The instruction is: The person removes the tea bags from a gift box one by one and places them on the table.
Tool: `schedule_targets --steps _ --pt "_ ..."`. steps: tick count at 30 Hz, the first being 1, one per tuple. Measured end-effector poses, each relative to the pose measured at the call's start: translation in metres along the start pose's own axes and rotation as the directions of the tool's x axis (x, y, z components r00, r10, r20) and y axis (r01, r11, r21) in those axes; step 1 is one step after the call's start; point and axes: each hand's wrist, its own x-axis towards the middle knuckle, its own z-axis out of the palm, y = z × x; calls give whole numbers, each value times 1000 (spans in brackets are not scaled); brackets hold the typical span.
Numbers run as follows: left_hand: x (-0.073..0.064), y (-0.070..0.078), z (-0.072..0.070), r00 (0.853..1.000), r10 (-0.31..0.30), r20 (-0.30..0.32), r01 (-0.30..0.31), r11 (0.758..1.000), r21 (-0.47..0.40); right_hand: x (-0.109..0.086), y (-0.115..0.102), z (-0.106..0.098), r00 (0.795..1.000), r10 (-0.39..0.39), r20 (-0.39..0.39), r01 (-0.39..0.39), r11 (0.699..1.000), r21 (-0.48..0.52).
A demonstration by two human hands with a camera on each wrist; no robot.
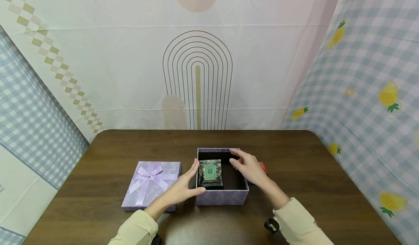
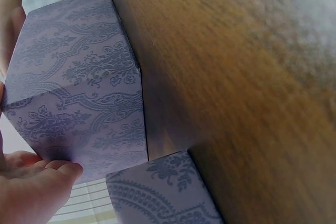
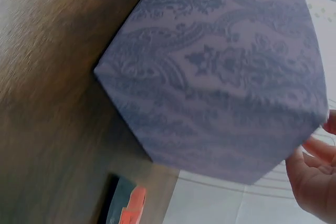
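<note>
A lidless purple patterned gift box (image 1: 222, 197) stands on the table, its inside dark. In its left half lies a black packet (image 1: 210, 173) with a green label. My left hand (image 1: 183, 186) rests along the box's left side, fingers straight and thumb near the front left corner. My right hand (image 1: 251, 169) is over the box's right rim, its fingers loosely bent above the interior and nothing visible between them. In the right wrist view, those fingers (image 3: 312, 174) show right at the box's upper edge.
Left of the box, the purple lid (image 1: 144, 188) with a lilac ribbon bow lies flat on the brown table (image 1: 137, 145). A small red and black item (image 1: 263, 167) sits just right of the box, partly behind my right hand. Patterned cloths hang around the table.
</note>
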Motion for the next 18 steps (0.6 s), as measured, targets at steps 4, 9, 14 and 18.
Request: schedule_targets --steps 4,9,14,18 --pt "-1 1 0 1000 -14 2 14 1000 -5 3 -4 7 998 17 57 -16 1000 -8" --pt "-1 2 0 1000 -15 5 16 1000 -13 6 -5 17 997 43 66 -39 997 -60" --pt "-1 2 -1 1000 -11 -1 11 1000 -16 9 -9 29 1000 12 27 -5 967 -255" --pt "-1 1 1 1000 -18 1 19 1000 -18 10 -11 39 999 27 40 -11 934 -358"
